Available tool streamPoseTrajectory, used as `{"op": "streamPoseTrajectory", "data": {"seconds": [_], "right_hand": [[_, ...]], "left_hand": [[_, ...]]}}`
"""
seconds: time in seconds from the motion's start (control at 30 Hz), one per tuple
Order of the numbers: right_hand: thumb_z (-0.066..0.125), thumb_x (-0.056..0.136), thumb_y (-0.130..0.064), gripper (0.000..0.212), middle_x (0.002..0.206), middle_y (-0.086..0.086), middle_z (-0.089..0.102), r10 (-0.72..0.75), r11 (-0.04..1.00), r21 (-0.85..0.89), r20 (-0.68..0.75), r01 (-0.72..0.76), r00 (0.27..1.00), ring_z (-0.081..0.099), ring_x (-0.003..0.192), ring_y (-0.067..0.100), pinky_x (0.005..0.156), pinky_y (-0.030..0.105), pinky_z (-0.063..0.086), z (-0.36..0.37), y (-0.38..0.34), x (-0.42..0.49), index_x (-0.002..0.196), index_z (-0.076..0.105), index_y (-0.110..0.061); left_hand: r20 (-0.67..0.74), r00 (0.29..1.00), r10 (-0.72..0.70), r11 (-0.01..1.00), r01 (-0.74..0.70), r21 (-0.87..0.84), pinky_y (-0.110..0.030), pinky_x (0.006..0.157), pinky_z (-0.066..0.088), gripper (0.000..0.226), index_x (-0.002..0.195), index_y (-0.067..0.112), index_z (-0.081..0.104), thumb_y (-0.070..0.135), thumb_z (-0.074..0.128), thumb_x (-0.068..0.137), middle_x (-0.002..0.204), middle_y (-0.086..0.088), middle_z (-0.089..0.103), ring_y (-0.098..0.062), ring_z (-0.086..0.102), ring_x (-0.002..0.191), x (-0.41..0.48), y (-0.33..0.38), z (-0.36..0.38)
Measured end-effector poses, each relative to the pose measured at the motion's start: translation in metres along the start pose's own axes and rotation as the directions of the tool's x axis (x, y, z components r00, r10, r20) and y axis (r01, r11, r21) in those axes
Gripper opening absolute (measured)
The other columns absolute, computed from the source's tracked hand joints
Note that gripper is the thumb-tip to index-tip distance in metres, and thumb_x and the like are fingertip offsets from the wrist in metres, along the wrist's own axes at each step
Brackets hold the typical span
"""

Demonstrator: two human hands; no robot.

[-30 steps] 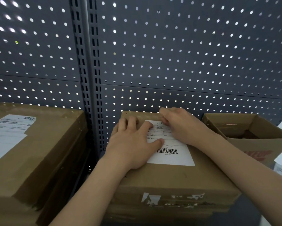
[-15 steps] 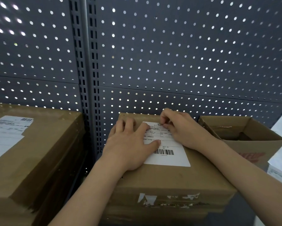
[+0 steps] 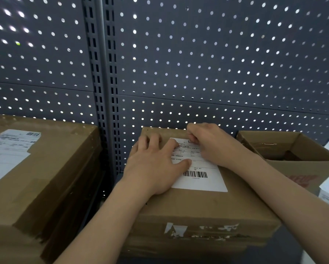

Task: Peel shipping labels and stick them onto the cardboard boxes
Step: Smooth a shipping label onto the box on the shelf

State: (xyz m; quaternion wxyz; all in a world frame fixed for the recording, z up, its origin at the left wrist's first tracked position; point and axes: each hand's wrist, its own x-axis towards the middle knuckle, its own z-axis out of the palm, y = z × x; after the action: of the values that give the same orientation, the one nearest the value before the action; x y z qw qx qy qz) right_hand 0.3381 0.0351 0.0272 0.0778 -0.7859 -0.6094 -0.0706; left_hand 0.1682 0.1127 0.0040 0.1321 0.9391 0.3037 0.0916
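Now left hand [image 3: 154, 168] lies flat on the label [image 3: 201, 180]; right hand [image 3: 213, 143] curls fingers [image 3: 193, 133] over its top edge, grip unclear; pegboard [image 3: 217, 63] behind.

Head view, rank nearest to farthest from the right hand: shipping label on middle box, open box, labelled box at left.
1. Shipping label: middle, pinched by the right hand.
2. Open cardboard box: just to the right.
3. Labelled cardboard box: far left.
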Motion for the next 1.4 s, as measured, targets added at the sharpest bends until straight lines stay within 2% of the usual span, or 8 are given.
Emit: {"op": "streamPoseTrajectory", "data": {"seconds": [0.1,0.2,0.33,0.47,0.67,0.93,1.1,1.4], "right_hand": [[0.039,0.074,0.006,0.039,0.080,-0.014,0.040,0.017,0.999,0.048,0.050,-0.019,0.999,0.039,0.079,0.012,0.071,0.051,0.049,-0.003,-0.001,-0.006,0.078,0.031,-0.031],[0.043,0.077,0.009,0.043,0.080,-0.013,0.049,0.053,0.981,0.189,-0.060,-0.040,0.997,0.047,0.080,0.010,0.074,0.050,0.049,0.000,0.006,-0.012,0.077,0.034,-0.034],[0.054,0.091,-0.004,0.028,0.085,-0.008,0.059,0.083,0.952,0.303,-0.116,-0.044,0.990,0.058,0.086,0.016,0.078,0.047,0.050,0.002,0.011,-0.014,0.082,0.044,-0.029],[0.060,0.091,-0.010,0.023,0.087,-0.009,0.064,0.067,0.943,0.330,-0.088,-0.035,0.994,0.060,0.086,0.013,0.079,0.043,0.051,-0.002,0.010,-0.013,0.081,0.048,-0.027],[0.061,0.088,-0.006,0.024,0.081,-0.006,0.063,0.034,0.969,0.248,-0.067,-0.017,0.997,0.059,0.080,0.019,0.072,0.046,0.053,-0.009,0.008,-0.003,0.077,0.049,-0.024],[0.046,0.083,0.000,0.031,0.086,-0.006,0.050,-0.102,0.984,-0.152,-0.054,0.093,0.993,0.043,0.083,0.016,0.065,0.037,0.046,-0.001,0.001,-0.003,0.085,0.034,-0.028],[0.043,0.078,0.003,0.045,0.081,-0.004,0.045,-0.081,0.987,-0.136,0.015,0.083,0.997,0.042,0.080,0.020,0.067,0.048,0.049,0.001,0.001,0.000,0.081,0.021,-0.036],[0.041,0.079,0.004,0.045,0.087,-0.009,0.040,-0.011,0.998,-0.065,0.129,0.020,0.992,0.039,0.088,0.018,0.073,0.050,0.048,-0.006,-0.003,-0.001,0.081,0.022,-0.037]], "left_hand": [[0.008,1.000,0.001,1.000,-0.001,-0.002,-0.046,0.117,0.017,0.059,0.140,0.044,0.032,0.073,0.029,0.088,0.142,0.003,0.026,-0.026,0.015,0.139,0.001,0.000,0.000],[0.008,1.000,0.003,1.000,-0.003,0.004,-0.047,0.118,0.016,0.059,0.140,0.044,0.030,0.073,0.029,0.089,0.143,0.002,0.025,-0.027,0.014,0.140,0.000,-0.001,0.001],[-0.005,1.000,0.009,1.000,-0.009,0.003,-0.046,0.118,0.017,0.060,0.140,0.043,0.030,0.073,0.029,0.089,0.143,0.002,0.026,-0.026,0.015,0.139,0.000,-0.001,0.000],[-0.004,1.000,0.010,1.000,-0.010,0.002,-0.046,0.118,0.016,0.060,0.141,0.043,0.030,0.073,0.028,0.089,0.144,0.002,0.025,-0.025,0.014,0.140,-0.001,-0.001,0.000],[-0.003,1.000,0.005,1.000,-0.005,0.003,-0.046,0.118,0.017,0.060,0.141,0.043,0.030,0.073,0.029,0.089,0.145,0.001,0.025,-0.026,0.013,0.141,0.000,0.000,-0.001],[-0.007,1.000,0.013,1.000,-0.013,0.001,-0.046,0.117,0.017,0.060,0.141,0.042,0.031,0.072,0.029,0.089,0.144,0.001,0.026,-0.024,0.014,0.140,0.000,-0.001,0.000],[-0.014,1.000,0.013,1.000,-0.012,0.008,-0.046,0.116,0.017,0.059,0.140,0.042,0.031,0.072,0.030,0.089,0.145,0.000,0.026,-0.026,0.015,0.140,-0.001,-0.001,0.000],[-0.015,1.000,0.010,1.000,-0.010,0.018,-0.044,0.116,0.017,0.060,0.140,0.043,0.031,0.073,0.028,0.088,0.144,0.001,0.026,-0.025,0.016,0.139,-0.001,-0.001,0.000]]}}
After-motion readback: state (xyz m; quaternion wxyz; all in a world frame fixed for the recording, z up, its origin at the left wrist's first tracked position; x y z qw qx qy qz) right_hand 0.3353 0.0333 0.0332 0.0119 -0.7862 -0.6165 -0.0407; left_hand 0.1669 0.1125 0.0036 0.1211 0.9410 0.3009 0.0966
